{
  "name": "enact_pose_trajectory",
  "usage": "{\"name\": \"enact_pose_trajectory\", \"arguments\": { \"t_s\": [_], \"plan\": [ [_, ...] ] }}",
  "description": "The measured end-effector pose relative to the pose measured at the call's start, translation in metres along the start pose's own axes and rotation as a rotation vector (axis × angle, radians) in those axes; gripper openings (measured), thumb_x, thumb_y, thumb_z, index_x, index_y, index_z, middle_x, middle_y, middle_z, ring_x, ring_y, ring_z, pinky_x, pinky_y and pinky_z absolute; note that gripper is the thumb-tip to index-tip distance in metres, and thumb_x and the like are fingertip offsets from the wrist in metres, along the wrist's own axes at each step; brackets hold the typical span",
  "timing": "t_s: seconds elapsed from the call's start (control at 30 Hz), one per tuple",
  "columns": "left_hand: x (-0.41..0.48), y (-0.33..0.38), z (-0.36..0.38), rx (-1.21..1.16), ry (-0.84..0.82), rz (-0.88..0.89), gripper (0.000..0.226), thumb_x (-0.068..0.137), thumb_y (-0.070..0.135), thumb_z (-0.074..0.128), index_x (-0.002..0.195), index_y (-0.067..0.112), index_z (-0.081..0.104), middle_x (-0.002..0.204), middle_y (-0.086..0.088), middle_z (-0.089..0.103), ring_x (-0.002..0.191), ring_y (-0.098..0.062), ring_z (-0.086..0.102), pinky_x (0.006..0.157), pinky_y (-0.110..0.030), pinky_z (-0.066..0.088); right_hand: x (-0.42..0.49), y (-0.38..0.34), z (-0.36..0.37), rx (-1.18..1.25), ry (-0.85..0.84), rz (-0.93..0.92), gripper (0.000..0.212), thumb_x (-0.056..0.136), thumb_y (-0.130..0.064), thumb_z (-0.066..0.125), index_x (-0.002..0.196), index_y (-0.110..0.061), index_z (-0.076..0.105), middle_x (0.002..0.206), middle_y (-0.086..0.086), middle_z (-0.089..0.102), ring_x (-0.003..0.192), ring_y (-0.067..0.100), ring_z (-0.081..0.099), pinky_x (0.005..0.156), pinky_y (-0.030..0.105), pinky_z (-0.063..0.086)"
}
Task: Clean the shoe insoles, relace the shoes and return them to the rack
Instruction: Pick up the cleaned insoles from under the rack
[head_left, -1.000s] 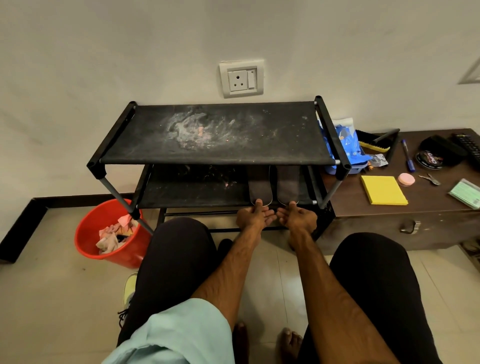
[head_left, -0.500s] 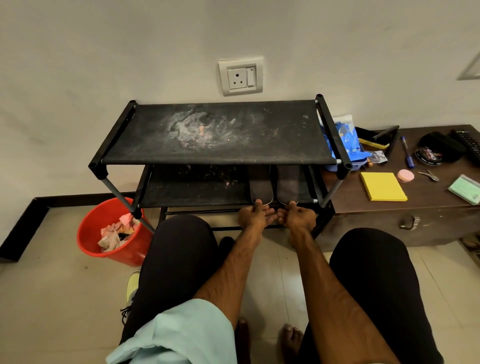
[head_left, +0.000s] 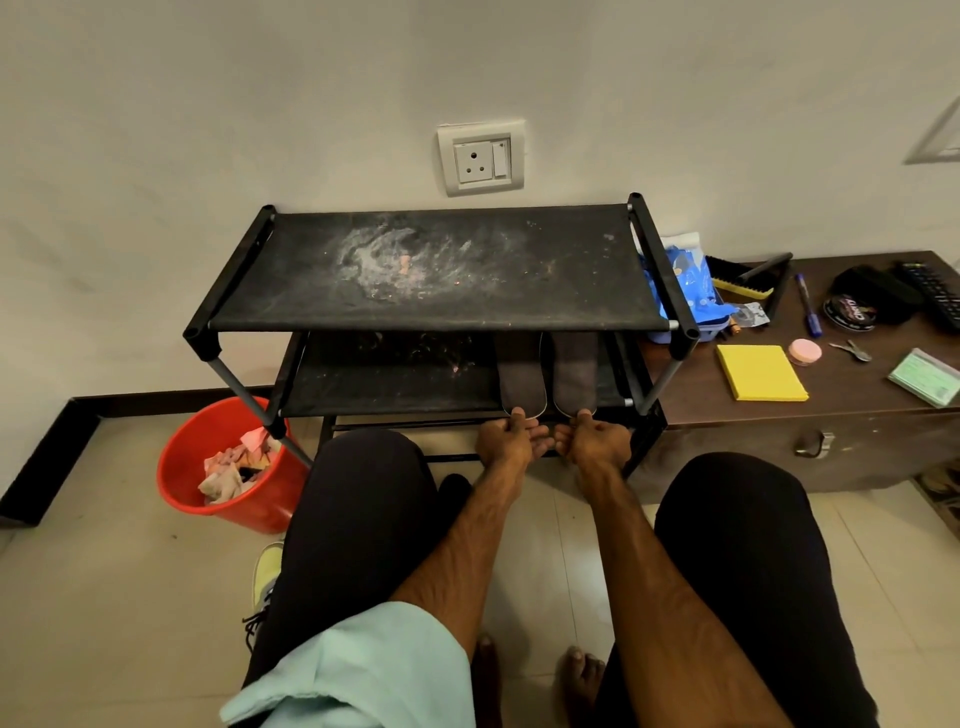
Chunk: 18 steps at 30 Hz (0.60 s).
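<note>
Pale tiled floor (head_left: 104, 597) and a plain wall with a wall socket (head_left: 480, 158) framed the black shoe rack (head_left: 441, 322), which stood against the wall. Compared with half a second before, nothing had shifted. Both hands were at the same spot on the front edge of the rack's middle shelf, toward its right end, and the two insoles lay where they had lain.

The left insole (head_left: 521, 371) and right insole (head_left: 575, 371) lay flat side by side, just apart. Their long axes ran front to back, with the heels at the shelf's front edge and the toes pointing to the wall. Their far ends were hidden under the top shelf.

The left hand (head_left: 506, 441) had its grip closed on the left insole's heel, thumb on top and fingers curled below the edge. The right hand (head_left: 597, 441) held the right insole's heel likewise.

A red bucket (head_left: 228, 499) of rags stood on the floor by the rack's left front leg. A yellow notepad (head_left: 761, 373) lay on the wooden tabletop (head_left: 857, 384) to the right.
</note>
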<state>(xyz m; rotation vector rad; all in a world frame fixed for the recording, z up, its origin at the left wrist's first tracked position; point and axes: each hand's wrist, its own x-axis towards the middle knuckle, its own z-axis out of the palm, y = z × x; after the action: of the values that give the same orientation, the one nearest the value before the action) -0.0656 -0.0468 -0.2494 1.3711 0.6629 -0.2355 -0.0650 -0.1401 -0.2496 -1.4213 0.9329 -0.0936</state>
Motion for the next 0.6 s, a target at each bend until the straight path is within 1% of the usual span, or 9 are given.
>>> {"name": "enact_pose_trajectory", "arguments": {
  "t_s": [0.13, 0.2, 0.3, 0.33, 0.37, 0.43, 0.47, 0.53, 0.6],
  "plan": [
    [-0.001, 0.001, 0.0, -0.004, 0.002, 0.004, 0.038, 0.106, 0.029, 0.05, 0.115, -0.003, 0.067, 0.103, -0.017, 0.075, 0.073, -0.015, 0.073, 0.058, -0.018, 0.059, 0.001, 0.0, 0.0, -0.002, -0.001, 0.013, 0.037, 0.105, -0.025, 0.056, 0.076, -0.007, 0.07, 0.067, 0.006, 0.072, 0.056, 0.016, 0.069, 0.051, 0.025, 0.055],
    [-0.001, 0.002, 0.0, -0.003, 0.006, 0.0, 0.04, 0.106, 0.032, 0.05, 0.114, -0.003, 0.067, 0.104, -0.017, 0.075, 0.071, -0.014, 0.072, 0.058, -0.018, 0.059, 0.0, 0.0, 0.0, -0.002, 0.002, 0.018, 0.036, 0.106, -0.026, 0.056, 0.081, -0.004, 0.071, 0.07, 0.007, 0.073, 0.059, 0.017, 0.07, 0.054, 0.026, 0.057],
    [-0.005, 0.003, 0.0, -0.009, 0.05, -0.044, 0.054, 0.107, 0.045, 0.042, 0.106, -0.002, 0.068, 0.098, -0.016, 0.076, 0.071, -0.02, 0.074, 0.061, -0.025, 0.061, -0.003, -0.001, 0.0, -0.024, 0.036, 0.014, 0.045, 0.108, -0.034, 0.049, 0.082, -0.004, 0.071, 0.071, 0.007, 0.072, 0.056, 0.016, 0.068, 0.044, 0.02, 0.05],
    [-0.005, 0.003, 0.0, 0.0, 0.076, -0.059, 0.058, 0.107, 0.049, 0.037, 0.104, 0.0, 0.068, 0.095, -0.015, 0.075, 0.073, -0.023, 0.074, 0.064, -0.029, 0.063, -0.003, 0.001, 0.001, -0.019, 0.057, 0.021, 0.049, 0.108, -0.038, 0.046, 0.082, -0.004, 0.07, 0.071, 0.008, 0.071, 0.055, 0.016, 0.066, 0.042, 0.02, 0.049],
    [-0.004, 0.001, -0.002, 0.018, 0.108, -0.064, 0.061, 0.107, 0.052, 0.033, 0.102, 0.002, 0.067, 0.092, -0.014, 0.075, 0.075, -0.024, 0.075, 0.066, -0.032, 0.063, -0.006, 0.003, 0.001, -0.003, 0.068, 0.038, 0.052, 0.108, -0.041, 0.043, 0.083, -0.004, 0.069, 0.07, 0.009, 0.071, 0.053, 0.018, 0.064, 0.044, 0.023, 0.049],
    [-0.002, -0.006, -0.006, 0.111, 0.188, -0.061, 0.062, 0.108, 0.052, 0.027, 0.099, 0.005, 0.065, 0.085, -0.009, 0.072, 0.073, -0.023, 0.073, 0.07, -0.036, 0.064, -0.009, 0.012, 0.004, 0.032, 0.076, 0.084, 0.053, 0.109, -0.043, 0.04, 0.086, -0.003, 0.067, 0.069, 0.012, 0.068, 0.052, 0.021, 0.062, 0.05, 0.03, 0.052],
    [0.001, -0.013, -0.01, 0.158, 0.237, -0.069, 0.062, 0.108, 0.052, 0.025, 0.097, 0.006, 0.065, 0.082, -0.008, 0.072, 0.071, -0.022, 0.072, 0.071, -0.038, 0.064, -0.01, 0.018, 0.006, 0.025, 0.066, 0.104, 0.051, 0.109, -0.042, 0.039, 0.089, -0.004, 0.065, 0.069, 0.012, 0.066, 0.052, 0.022, 0.06, 0.05, 0.031, 0.051],
    [0.011, -0.029, -0.015, 0.246, 0.321, -0.093, 0.06, 0.107, 0.051, 0.026, 0.094, 0.009, 0.066, 0.083, -0.009, 0.072, 0.071, -0.024, 0.072, 0.073, -0.041, 0.064, -0.013, 0.037, 0.01, -0.004, 0.024, 0.121, 0.045, 0.11, -0.039, 0.038, 0.092, -0.005, 0.062, 0.073, 0.014, 0.063, 0.052, 0.021, 0.057, 0.044, 0.028, 0.046],
    [0.01, -0.037, -0.022, 0.368, 0.368, -0.123, 0.055, 0.107, 0.047, 0.03, 0.095, 0.005, 0.065, 0.084, -0.009, 0.069, 0.07, -0.022, 0.069, 0.07, -0.038, 0.062, -0.014, 0.067, 0.01, -0.037, -0.007, 0.173, 0.042, 0.109, -0.035, 0.041, 0.092, -0.002, 0.062, 0.078, 0.015, 0.067, 0.053, 0.022, 0.06, 0.043, 0.026, 0.045]
  ]
}}
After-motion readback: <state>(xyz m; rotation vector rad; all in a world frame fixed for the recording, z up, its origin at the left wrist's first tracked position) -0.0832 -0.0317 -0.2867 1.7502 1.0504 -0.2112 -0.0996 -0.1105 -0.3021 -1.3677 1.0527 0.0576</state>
